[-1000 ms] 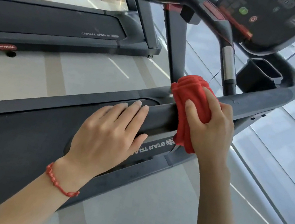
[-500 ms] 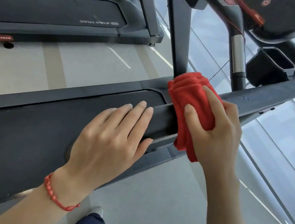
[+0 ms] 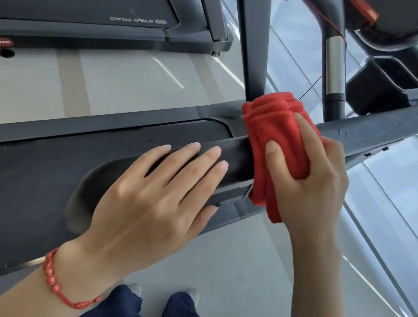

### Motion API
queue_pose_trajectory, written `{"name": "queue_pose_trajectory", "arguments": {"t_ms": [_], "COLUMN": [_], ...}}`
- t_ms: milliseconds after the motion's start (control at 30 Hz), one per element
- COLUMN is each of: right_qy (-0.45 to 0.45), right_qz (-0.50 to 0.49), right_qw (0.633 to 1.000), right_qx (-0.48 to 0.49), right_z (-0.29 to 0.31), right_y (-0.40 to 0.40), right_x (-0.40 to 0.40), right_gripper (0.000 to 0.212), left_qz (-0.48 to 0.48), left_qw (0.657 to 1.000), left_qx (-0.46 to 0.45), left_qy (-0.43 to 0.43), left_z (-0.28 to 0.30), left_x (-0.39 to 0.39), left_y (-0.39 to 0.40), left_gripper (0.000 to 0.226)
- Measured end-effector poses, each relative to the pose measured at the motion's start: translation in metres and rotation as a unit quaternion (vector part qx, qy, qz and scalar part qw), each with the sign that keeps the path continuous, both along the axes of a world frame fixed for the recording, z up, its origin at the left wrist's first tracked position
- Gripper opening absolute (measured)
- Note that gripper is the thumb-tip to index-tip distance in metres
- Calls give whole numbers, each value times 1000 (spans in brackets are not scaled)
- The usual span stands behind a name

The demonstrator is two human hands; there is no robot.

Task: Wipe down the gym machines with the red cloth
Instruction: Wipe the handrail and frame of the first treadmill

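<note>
A folded red cloth (image 3: 270, 130) is wrapped over the black side handrail (image 3: 390, 127) of the near treadmill, close to its upright post. My right hand (image 3: 312, 181) grips the cloth and presses it around the rail. My left hand (image 3: 156, 204), with a red bead bracelet on the wrist, rests flat on the same rail just left of the cloth, fingers together and holding nothing. The treadmill belt (image 3: 5, 179) lies below the rail at the left.
A second black treadmill (image 3: 75, 8) stands across a strip of pale floor (image 3: 132, 82). The console, a silver grip post (image 3: 333, 68) and a black cup holder (image 3: 389, 80) rise at the upper right. A glass wall runs along the right. My legs show at the bottom.
The view has tilted downward, so the console has slid out at the top and my legs have come into view. Both hands stay on the rail, with the cloth at about the same spot.
</note>
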State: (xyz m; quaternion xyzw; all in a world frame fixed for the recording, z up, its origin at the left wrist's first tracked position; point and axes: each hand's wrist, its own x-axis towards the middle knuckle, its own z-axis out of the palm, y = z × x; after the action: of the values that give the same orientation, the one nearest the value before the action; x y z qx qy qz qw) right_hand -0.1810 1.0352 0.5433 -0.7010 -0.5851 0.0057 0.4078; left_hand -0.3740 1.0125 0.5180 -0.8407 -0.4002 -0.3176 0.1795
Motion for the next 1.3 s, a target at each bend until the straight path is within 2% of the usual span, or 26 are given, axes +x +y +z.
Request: {"name": "queue_pose_trajectory", "arguments": {"t_ms": [133,233,400,533,667,867,1100,1300], "right_qy": [-3,-34,-23,2,-26,-25,-13,-50], "right_qz": [-22,18,82,44,39,97,35,101], "right_qw": [1000,999,996,999,999,995,999,994], "right_qx": [-8,-5,8,-8,-7,4,1,-2], "right_z": [-1,0,0,1,1,1,1,2], "right_y": [2,1,6,17,18,24,34,32], "right_x": [9,7,23,46,42,56,86,84], "right_gripper": [51,52,50,51,50,49,51,50], "left_qz": [34,63,92,103,124,103,80,93], "left_qw": [999,998,996,994,992,993,994,994], "left_qx": [7,17,16,13,6,-28,-44,-41], "left_qy": [-13,-9,-15,-20,-24,-52,-62,-39], "left_z": [-4,-10,-13,-13,-12,-8,-2,-4], "left_x": [13,19,26,29,36,61,96,105], "left_y": [-1,-4,-7,-7,-6,0,19,26], "left_gripper": [34,34,35,33,33,34,37,36]}}
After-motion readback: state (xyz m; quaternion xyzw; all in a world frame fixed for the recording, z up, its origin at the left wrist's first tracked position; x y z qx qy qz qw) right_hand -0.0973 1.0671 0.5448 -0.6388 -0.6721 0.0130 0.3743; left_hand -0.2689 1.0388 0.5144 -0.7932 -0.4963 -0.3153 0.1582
